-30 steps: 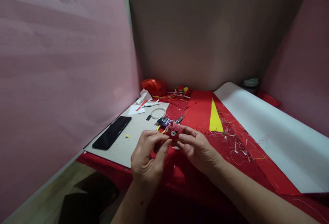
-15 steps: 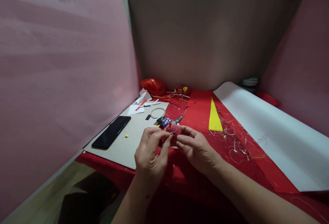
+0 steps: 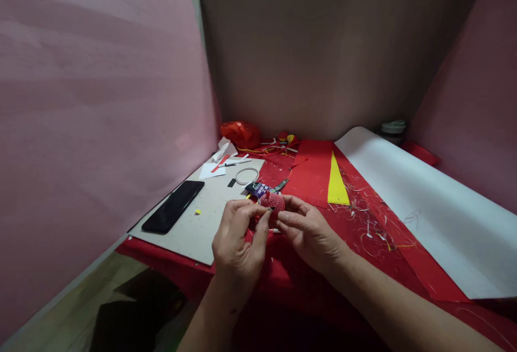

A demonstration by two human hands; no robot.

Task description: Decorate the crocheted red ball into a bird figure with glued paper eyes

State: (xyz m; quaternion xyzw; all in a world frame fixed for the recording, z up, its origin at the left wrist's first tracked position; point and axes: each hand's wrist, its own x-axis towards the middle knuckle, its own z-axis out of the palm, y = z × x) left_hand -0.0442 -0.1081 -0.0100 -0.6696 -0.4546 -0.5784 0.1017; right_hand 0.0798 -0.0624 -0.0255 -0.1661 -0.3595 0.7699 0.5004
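Observation:
A small red and pink knitted piece (image 3: 273,201) is held up between my two hands over the front of the table. My right hand (image 3: 309,230) has its fingers closed round the right side of the piece. My left hand (image 3: 241,233) pinches thumb and forefinger together at the piece's lower left, on a tiny dark bit too small to name. Just behind the piece lie a dark purple labelled packet (image 3: 258,189) and scissors (image 3: 281,184), partly hidden by the hands.
On a grey board (image 3: 214,195) lie a black phone (image 3: 173,206), a wire ring (image 3: 247,176), a pen and paper scraps. A red ribbed sheet (image 3: 313,171), a yellow triangle (image 3: 337,185), thread scraps and a long white sheet (image 3: 428,212) lie to the right. An orange-red bag (image 3: 241,134) sits behind.
The view has shifted very slightly. Both hands keep nearly the same pose around the knitted piece.

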